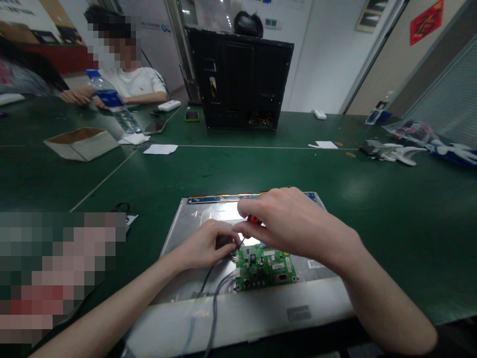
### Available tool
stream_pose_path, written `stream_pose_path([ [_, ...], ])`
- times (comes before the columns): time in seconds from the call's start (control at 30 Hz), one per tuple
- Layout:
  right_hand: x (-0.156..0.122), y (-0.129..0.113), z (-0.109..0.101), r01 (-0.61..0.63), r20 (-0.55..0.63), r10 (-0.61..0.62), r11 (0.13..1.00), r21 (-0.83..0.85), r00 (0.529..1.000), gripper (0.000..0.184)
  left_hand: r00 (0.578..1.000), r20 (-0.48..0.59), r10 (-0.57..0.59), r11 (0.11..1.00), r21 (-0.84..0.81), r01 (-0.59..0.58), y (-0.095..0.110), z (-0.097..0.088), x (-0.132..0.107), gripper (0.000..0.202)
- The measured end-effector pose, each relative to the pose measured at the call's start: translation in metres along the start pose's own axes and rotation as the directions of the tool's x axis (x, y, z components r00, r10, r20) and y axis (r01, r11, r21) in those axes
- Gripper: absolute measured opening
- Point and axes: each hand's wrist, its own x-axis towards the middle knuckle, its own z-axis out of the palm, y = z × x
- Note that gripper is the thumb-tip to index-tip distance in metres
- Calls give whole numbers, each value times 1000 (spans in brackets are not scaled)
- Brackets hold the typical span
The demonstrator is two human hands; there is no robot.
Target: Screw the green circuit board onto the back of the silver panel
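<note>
Circuit board [265,268]: probably best worked at far left corner with screwdriver [254,219] steep, tip seated before turning, pressure light, grey cable [215,313] clear. Lying flat on metal panel [182,226], just nearside of left hand's [210,243] bunched fingertips; pinched object, if any, impossible to tell. Right hand [292,221]: fingers curled around screwdriver's red handle.

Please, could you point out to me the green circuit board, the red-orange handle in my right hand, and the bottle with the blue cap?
Green circuit board [265,267]: head view, middle of its face.
Red-orange handle [254,219]: head view, its small visible part.
Bottle [112,100]: head view, its blue label.
</note>
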Motion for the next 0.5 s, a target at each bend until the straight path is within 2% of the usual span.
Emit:
stream_pose_path([
  [0.23,-1,0,0,-6,-10,7,1000,3,1000,9,1000,0,-4,998,-56,4,4,0,1,16],
  [0.5,-2,0,-1,0,3,0,999,41,1000,10,1000,5,-7,999,-51,7,1,0,0,16],
])
